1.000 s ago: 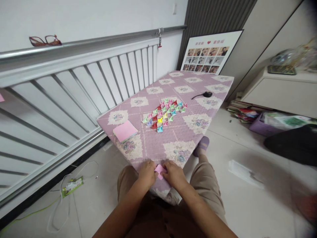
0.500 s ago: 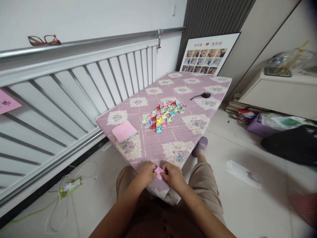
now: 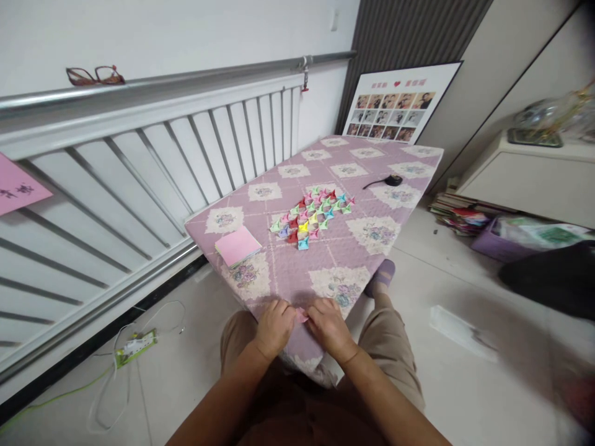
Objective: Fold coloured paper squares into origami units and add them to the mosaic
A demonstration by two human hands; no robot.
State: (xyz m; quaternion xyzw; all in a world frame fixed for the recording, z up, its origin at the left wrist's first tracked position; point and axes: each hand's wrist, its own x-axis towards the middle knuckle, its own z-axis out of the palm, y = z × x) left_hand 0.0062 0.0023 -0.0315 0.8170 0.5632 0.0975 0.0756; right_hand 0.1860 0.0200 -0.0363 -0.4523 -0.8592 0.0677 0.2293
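- Left hand [image 3: 276, 325]: palm down at the near end of the counter, fingers bunched, pinching the left side of the pink paper.
- Right hand [image 3: 327, 323]: mirrored opposite, fingertips pinching the right side of the same paper.
- Pink paper [image 3: 302, 315], small, folded: directly between the hands, to the right of the left one and to the left of the right one; neither clearly nearer. Visible part runs roughly from hand to hand; full outline and long axis hidden by fingers.
- Counter [image 3: 290, 282]: narrow near end between the person's knees, widening away; covered by a purple cloth [image 3: 260, 214] with cream floral squares.
- Paper stack [image 3: 238, 246], pink sheet uppermost: ahead and to the left, by the counter's left edge, nearer the left hand.
- Folded shapes [image 3: 304, 227], many colours: straight ahead, set in slanting rows, well apart from the hands.
- Black object [image 3: 393, 180] with thin tail: farther off, towards the right edge; kind not clear.
- Radiator [image 3: 139, 179], white, slatted: along the left wall; glasses [image 3: 95, 75] on the pipe above.
- Photo board [image 3: 395, 105]: leaning beyond the far end.
- Cabinet [image 3: 534, 179], pale: right side of the room.
- Floor [image 3: 465, 396], pale tile: power strip [image 3: 137, 347] with cables at left.
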